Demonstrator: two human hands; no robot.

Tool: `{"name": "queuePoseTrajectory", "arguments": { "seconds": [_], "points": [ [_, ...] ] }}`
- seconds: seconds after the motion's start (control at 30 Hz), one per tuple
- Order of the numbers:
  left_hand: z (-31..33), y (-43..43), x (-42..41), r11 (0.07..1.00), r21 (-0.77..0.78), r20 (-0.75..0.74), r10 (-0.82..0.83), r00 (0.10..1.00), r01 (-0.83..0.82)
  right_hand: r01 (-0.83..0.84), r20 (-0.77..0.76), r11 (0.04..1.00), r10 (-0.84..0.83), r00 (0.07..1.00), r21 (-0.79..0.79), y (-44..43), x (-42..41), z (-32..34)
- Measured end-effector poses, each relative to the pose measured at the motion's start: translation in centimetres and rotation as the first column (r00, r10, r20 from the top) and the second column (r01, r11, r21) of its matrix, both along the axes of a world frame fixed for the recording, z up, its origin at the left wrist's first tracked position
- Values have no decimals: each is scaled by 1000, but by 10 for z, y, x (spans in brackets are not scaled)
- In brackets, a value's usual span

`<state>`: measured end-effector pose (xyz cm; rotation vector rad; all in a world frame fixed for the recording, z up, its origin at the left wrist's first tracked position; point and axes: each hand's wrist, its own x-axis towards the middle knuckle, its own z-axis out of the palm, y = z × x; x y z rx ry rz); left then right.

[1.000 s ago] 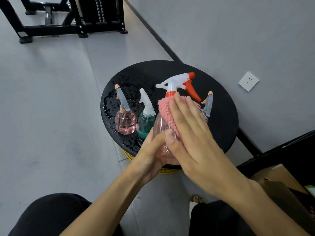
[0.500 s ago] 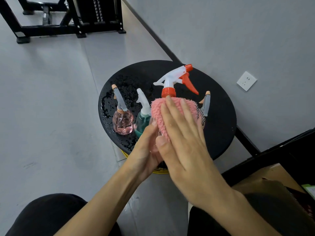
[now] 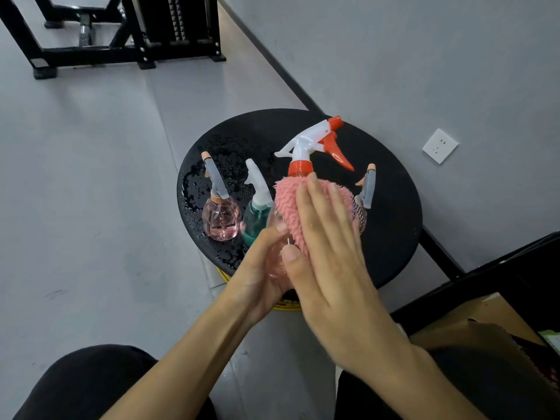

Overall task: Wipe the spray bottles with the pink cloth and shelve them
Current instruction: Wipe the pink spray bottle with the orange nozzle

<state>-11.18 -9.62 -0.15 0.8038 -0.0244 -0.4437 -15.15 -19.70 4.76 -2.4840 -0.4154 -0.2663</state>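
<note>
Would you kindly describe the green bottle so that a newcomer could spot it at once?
At the round black table by the wall are four spray bottles. The green bottle is second from the left, between the small pink bottle and the big red-nozzled bottle. It alone has a teal body; its sprayer is all white.

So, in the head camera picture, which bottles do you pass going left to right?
First the small pink bottle → teal bottle → big bottle with the orange trigger, wrapped in the pink cloth → little bottle with a peach tip.
</note>
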Motion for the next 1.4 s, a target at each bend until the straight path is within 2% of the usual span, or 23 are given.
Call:
{"name": "queuePoseTrajectory", "arguments": {
  "seconds": [0.1, 0.23, 0.47, 0.53, 0.73, 0.83, 1.0, 1.13, 1.23, 1.4],
  "points": [
    [2, -1, 0, 999, -9, 4, -45, 999, 45, 8, -10, 1000, -7, 1000, 21, -3, 8, 4],
    [4, -3, -5, 995, -8, 16, -98, 995, 99, 87, -152, 985, -64, 986, 149, -14, 37, 19],
    [4, -3, 2, 998, -69, -3, 2, 1000, -2, 53, -12, 997, -54, 998, -50, -4, 0, 2],
    [3, -3, 1, 999, -43, 39, -17, 999, 19, 53, 6, 994, -52, 999, -92, -6, -4, 1],
    [1, -10, -4, 988, 63, 5, -143, 990, 142, 112, -28, 985, -117, 993, -127, -21, 37, 22],
    [0, -10, -2, 996, 52, -46, -70, 997, 72, 59, -40, 990, -65, 997, -127, -16, 32, 20],
    [-1, -11, -3, 998, -27, -80, 57, 995, -59, 18, 29, 978, -12, 1000, -208, -1, -3, 6],
    [2, -14, -5, 999, -25, -29, 31, 999, -32, 35, 31, 976, -29, 999, -213, -3, 13, 12],
    [1, -14, -6, 1000, -8, -83, -23, 996, 23, 54, -31, 984, -60, 998, -167, -8, 34, 20],
    [4, -14, -7, 994, -53, -86, 86, 993, -91, 69, -1, 980, -71, 997, -185, 4, 15, 13]
  ]
}}
